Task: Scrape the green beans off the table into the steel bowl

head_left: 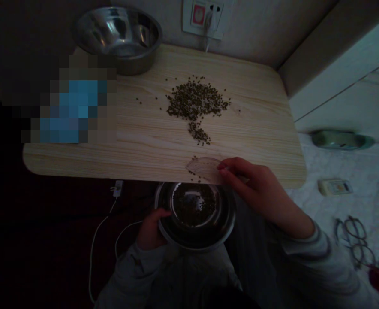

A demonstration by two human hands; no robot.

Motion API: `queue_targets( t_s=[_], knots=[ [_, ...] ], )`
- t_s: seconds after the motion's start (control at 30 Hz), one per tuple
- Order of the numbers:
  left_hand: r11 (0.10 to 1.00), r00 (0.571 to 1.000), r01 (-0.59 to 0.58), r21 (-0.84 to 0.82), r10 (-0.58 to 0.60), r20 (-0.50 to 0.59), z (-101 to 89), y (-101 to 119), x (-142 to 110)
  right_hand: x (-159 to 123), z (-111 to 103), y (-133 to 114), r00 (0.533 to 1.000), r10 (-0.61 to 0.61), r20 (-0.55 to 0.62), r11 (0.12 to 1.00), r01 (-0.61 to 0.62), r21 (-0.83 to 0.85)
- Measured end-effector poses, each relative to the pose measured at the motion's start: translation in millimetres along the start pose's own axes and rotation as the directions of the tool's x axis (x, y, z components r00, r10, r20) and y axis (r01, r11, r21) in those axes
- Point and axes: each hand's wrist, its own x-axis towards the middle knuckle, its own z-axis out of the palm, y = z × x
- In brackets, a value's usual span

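Observation:
My left hand (151, 229) grips the rim of a steel bowl (223, 231) held just below the table's near edge; dark seeds lie in its bottom. My right hand (254, 189) pinches a clear plastic scraper (204, 168) that rests on the wooden table (138, 141) at its near edge, above the bowl. A few seeds sit beside the scraper. A pile of small dark seeds (194, 103) spreads over the table's middle, with a thin trail (198, 132) running toward the scraper.
An empty steel bowl (118, 36) stands at the table's far left. A wall socket with a plug (204, 17) is behind. A blurred blue patch covers the table's left. White cables (96, 240) hang below. Glasses (353, 240) and a small card lie on the right surface.

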Motion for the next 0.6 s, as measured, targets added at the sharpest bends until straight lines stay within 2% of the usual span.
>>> queue_targets(
  t_s=[0.3,0.47,0.6],
  knots=[
    [1.0,1.0,0.004,0.009,-0.004,-0.009,4.6,5.3,-9.6,-6.8,1.2,-5.6,0.994,-0.022,0.111,0.999,0.018,0.041],
    [0.999,0.999,0.037,-0.027,-0.038,-0.02,4.9,4.4,-8.2,-10.8,3.6,-1.3,0.998,0.057,-0.009,0.998,-0.057,0.035],
    [1.0,1.0,-0.018,-0.021,0.018,-0.02,6.4,3.6,-10.5,-15.1,1.6,7.7,0.984,0.147,-0.096,0.989,-0.146,0.023]
  ],
)
